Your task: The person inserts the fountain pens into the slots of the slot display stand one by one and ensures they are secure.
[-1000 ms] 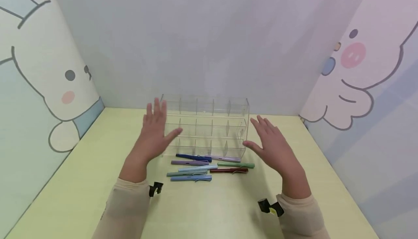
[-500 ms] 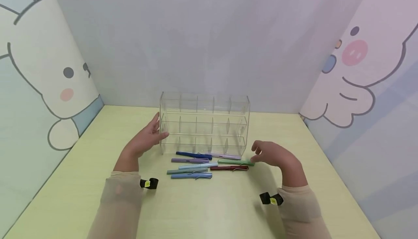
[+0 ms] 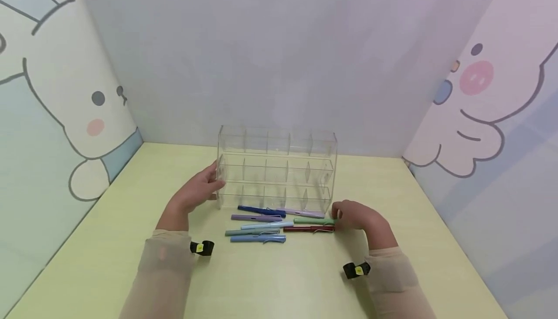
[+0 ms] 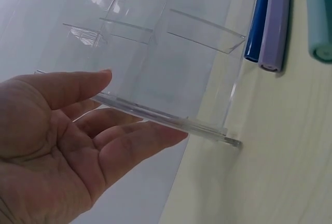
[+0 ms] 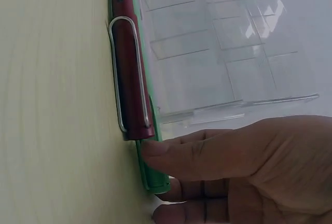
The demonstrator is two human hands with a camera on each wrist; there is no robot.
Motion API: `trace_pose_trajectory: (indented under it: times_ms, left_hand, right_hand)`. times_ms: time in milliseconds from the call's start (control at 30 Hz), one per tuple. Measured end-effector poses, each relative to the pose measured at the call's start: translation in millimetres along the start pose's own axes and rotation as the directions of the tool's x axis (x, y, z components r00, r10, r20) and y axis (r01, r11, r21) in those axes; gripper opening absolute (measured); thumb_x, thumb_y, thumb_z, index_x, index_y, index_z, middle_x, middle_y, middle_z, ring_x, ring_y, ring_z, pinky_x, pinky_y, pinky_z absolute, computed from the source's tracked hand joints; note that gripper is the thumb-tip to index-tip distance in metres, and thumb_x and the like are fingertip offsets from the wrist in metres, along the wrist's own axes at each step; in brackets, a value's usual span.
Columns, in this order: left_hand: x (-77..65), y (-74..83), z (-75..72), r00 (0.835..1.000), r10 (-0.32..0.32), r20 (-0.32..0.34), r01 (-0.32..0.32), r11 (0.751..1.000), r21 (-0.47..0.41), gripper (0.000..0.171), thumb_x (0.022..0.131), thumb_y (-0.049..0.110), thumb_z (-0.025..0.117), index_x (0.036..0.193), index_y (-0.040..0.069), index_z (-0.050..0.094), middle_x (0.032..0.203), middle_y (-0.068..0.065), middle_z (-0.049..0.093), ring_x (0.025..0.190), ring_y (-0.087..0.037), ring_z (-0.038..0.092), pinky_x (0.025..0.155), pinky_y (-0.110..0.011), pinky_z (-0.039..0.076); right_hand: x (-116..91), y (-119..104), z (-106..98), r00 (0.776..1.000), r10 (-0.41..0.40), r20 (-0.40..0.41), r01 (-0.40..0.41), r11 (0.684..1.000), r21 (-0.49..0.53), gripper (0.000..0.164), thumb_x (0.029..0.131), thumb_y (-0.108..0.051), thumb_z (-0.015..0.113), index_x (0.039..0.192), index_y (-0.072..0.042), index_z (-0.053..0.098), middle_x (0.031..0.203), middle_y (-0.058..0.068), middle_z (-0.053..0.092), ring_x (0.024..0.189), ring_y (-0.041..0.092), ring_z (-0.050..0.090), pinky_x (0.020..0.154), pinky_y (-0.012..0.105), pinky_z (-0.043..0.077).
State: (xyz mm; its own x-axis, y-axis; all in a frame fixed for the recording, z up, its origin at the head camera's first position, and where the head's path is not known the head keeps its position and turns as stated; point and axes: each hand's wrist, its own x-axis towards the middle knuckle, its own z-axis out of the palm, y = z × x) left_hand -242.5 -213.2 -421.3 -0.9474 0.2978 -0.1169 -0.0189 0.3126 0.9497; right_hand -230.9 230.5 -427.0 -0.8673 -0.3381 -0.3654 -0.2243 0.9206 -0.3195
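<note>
A clear acrylic rack (image 3: pixel 276 161) with three tiers of compartments stands at the back of the table. My left hand (image 3: pixel 197 194) grips its left side wall, the thumb in front and the fingers behind, as the left wrist view shows. My right hand (image 3: pixel 356 215) pinches the clip end of a green pen (image 3: pixel 311 221) near the rack's front right corner. The thumb (image 5: pixel 158 149) lies over that pen, close to the end of a dark red pen (image 5: pixel 134 79). In the head view, the dark red pen lies just in front of the green one.
Several other pens lie before the rack: dark blue (image 3: pixel 257 210), lilac (image 3: pixel 307 213), purple (image 3: pixel 253 217), pale blue (image 3: pixel 266 225), grey-green (image 3: pixel 248 232) and blue (image 3: pixel 255 239). A grey wall (image 3: pixel 279 57) rises behind; cartoon-printed panels (image 3: pixel 475 115) flank the table (image 3: pixel 279 280).
Both hands have come down from above the table. The left has taken hold of the rack's side; the right has reached inward and taken hold of the green pen's end.
</note>
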Motion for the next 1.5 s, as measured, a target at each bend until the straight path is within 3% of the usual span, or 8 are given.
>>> trace_pose_trajectory:
  times_ms: [267, 433, 600, 833, 1100, 1233, 1400, 1500]
  left_hand:
    - [3.0, 0.3, -1.0, 1.0, 0.004, 0.017, -0.004, 1.0, -0.008, 0.072, 0.105, 0.02, 0.048, 0.158, 0.036, 0.002, 0.161, -0.019, 0.022, 0.142, -0.039, 0.033, 0.103, -0.057, 0.045]
    - [3.4, 3.2, -0.7, 1.0, 0.0, 0.019, 0.0, 1.0, -0.005, 0.073, 0.104, 0.021, 0.048, 0.158, 0.035, 0.002, 0.162, -0.018, 0.019, 0.144, -0.039, 0.031, 0.103, -0.056, 0.045]
    - [2.5, 4.3, -1.4, 1.0, -0.001, 0.024, 0.001, 1.0, -0.015, 0.073, 0.105, 0.02, 0.048, 0.158, 0.033, 0.0, 0.162, -0.018, 0.018, 0.144, -0.038, 0.031, 0.103, -0.057, 0.045]
    - [-0.7, 3.2, -4.1, 0.999, 0.002, 0.034, -0.002, 1.0, -0.019, 0.074, 0.105, 0.018, 0.047, 0.159, 0.031, -0.002, 0.161, -0.019, 0.02, 0.143, -0.039, 0.031, 0.102, -0.057, 0.045]
    - [-1.4, -0.1, -5.2, 0.999, -0.006, 0.037, 0.007, 0.999, -0.037, 0.074, 0.105, 0.019, 0.048, 0.158, 0.032, -0.002, 0.162, -0.021, 0.017, 0.144, -0.04, 0.029, 0.104, -0.057, 0.044]
    - [-0.9, -1.4, -3.7, 0.999, -0.011, 0.039, 0.012, 0.999, -0.043, 0.075, 0.104, 0.02, 0.049, 0.158, 0.033, -0.001, 0.162, -0.021, 0.016, 0.145, -0.04, 0.028, 0.105, -0.056, 0.043]
    - [-1.4, -1.4, -2.8, 0.999, -0.004, 0.043, 0.006, 0.998, -0.059, 0.074, 0.104, 0.019, 0.049, 0.159, 0.031, 0.001, 0.162, -0.021, 0.017, 0.144, -0.041, 0.029, 0.105, -0.058, 0.042]
    - [-2.6, -2.0, -3.2, 0.999, -0.005, 0.044, 0.008, 0.998, -0.068, 0.074, 0.104, 0.019, 0.049, 0.159, 0.03, 0.0, 0.162, -0.021, 0.016, 0.144, -0.042, 0.028, 0.105, -0.059, 0.041]
  right_hand:
    - [-6, 10, -12, 0.998, -0.034, -0.048, 0.038, 0.995, 0.095, 0.004, 0.093, -0.021, 0.066, 0.092, -0.018, 0.063, 0.087, 0.0, 0.063, 0.077, 0.017, 0.055, 0.066, 0.033, 0.045]
    - [-15, 14, -25, 0.99, -0.082, -0.112, 0.103, 0.974, 0.2, 0.008, 0.095, -0.023, 0.063, 0.094, -0.015, 0.062, 0.084, 0.004, 0.068, 0.08, 0.019, 0.062, 0.068, 0.033, 0.046]
    - [-23, 13, -34, 0.976, -0.106, -0.189, 0.149, 0.962, 0.229, 0.01, 0.096, -0.024, 0.062, 0.098, -0.014, 0.061, 0.087, 0.0, 0.07, 0.087, 0.023, 0.065, 0.07, 0.033, 0.047]
    - [-32, 5, -44, 0.937, -0.129, -0.323, 0.202, 0.958, 0.205, 0.012, 0.094, -0.028, 0.067, 0.1, -0.019, 0.062, 0.088, -0.005, 0.067, 0.083, 0.015, 0.059, 0.074, 0.033, 0.048]
    - [-36, 6, -47, 0.876, -0.122, -0.467, 0.28, 0.916, 0.286, 0.019, 0.096, -0.033, 0.065, 0.112, -0.022, 0.061, 0.1, -0.003, 0.071, 0.093, 0.011, 0.068, 0.083, 0.037, 0.054]
    - [-37, 5, -49, 0.828, -0.139, -0.543, 0.373, 0.86, 0.348, 0.025, 0.096, -0.03, 0.065, 0.116, -0.017, 0.059, 0.108, 0.002, 0.071, 0.092, 0.01, 0.07, 0.085, 0.029, 0.056]
    - [-34, -5, -56, 0.758, -0.183, -0.626, 0.543, 0.709, 0.451, 0.028, 0.097, -0.015, 0.063, 0.122, -0.004, 0.055, 0.111, 0.019, 0.069, 0.092, 0.013, 0.071, 0.083, 0.026, 0.058]
    - [-29, -14, -65, 0.72, -0.18, -0.67, 0.602, 0.643, 0.473, 0.028, 0.097, -0.012, 0.062, 0.123, -0.003, 0.054, 0.111, 0.018, 0.069, 0.093, 0.013, 0.071, 0.083, 0.026, 0.058]
